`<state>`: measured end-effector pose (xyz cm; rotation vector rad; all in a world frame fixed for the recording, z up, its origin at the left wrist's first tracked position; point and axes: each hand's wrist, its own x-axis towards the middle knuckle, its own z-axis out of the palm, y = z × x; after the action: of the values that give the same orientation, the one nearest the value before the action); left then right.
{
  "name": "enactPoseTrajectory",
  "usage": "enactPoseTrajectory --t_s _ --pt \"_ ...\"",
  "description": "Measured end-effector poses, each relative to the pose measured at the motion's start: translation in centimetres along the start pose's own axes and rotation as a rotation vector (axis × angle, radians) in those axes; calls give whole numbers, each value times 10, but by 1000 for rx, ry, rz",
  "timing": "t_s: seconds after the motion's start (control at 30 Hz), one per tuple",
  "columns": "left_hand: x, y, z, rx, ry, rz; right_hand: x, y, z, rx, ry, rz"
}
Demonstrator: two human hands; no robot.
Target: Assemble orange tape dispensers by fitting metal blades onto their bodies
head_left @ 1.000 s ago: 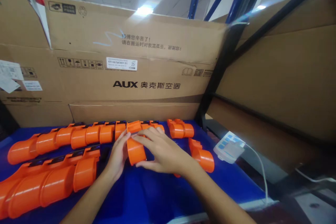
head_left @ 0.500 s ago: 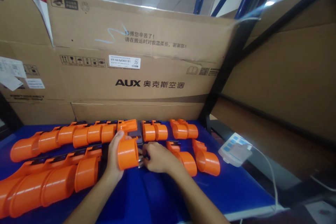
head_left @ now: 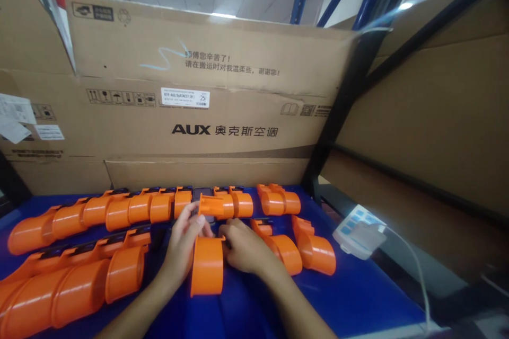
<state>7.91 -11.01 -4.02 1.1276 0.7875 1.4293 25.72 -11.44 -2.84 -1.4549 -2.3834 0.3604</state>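
Observation:
My left hand (head_left: 183, 246) holds an orange plastic part (head_left: 207, 267), a short round cup with a ribbed bracket at its upper end. Thumb and fingers pinch it between the bracket and the cup. Close against the part's right side is my right hand (head_left: 243, 246), its fingers curled inward. What lies in those fingers, if anything, is hidden. Behind the hands, similar orange parts (head_left: 243, 204) with black pieces stand on the blue table surface (head_left: 246, 307). A dark flat object (head_left: 203, 192) lies at the back, partly covered.
Rows of orange cups (head_left: 83, 280) fill the left side. Two more pairs of orange parts (head_left: 318, 254) are to the right. A white power strip (head_left: 360, 230) with a cable sits at the right edge. Cardboard (head_left: 222, 111) walls the back, beside a dark rack post (head_left: 338, 111).
The held orange part has shifted right and toward me, its cup now lower in view. A silvery thing at my right fingers has gone out of sight. My right hand has moved slightly right.

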Motion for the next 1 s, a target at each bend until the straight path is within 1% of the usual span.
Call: enactPoseTrajectory --t_s 0.13,0.2,0.27,0.33,0.4,0.47,0.6,0.73,0.83,1.0 --pt "6 7 -2 47 -56 37 1 -4 -7 33 73 -13" --pt "5 7 -5 47 -55 53 3 -5 -10 68 154 4" --pt "2 5 -9 36 -38 59 6 -6 -11 132 285 43" --pt "-1 1 -11 27 -9 50 8 -5 -10 239 455 93" --pt "-3 -2 -12 10 24 22 9 -6 -8 393 614 122" --pt "-4 -4 -11 -21 53 -8 9 -7 -7 572 711 110" --pt "-7 -1 -6 -68 83 -21 10 -11 -10 856 809 94" --pt "-8 1 -2 -59 47 -30 15 -13 -9 1033 882 127" --pt "-7 1 -1 -59 40 -36 19 -11 -4 1168 853 128" --pt "-5 -1 0 -67 23 -51 22 -7 3 1293 801 139"
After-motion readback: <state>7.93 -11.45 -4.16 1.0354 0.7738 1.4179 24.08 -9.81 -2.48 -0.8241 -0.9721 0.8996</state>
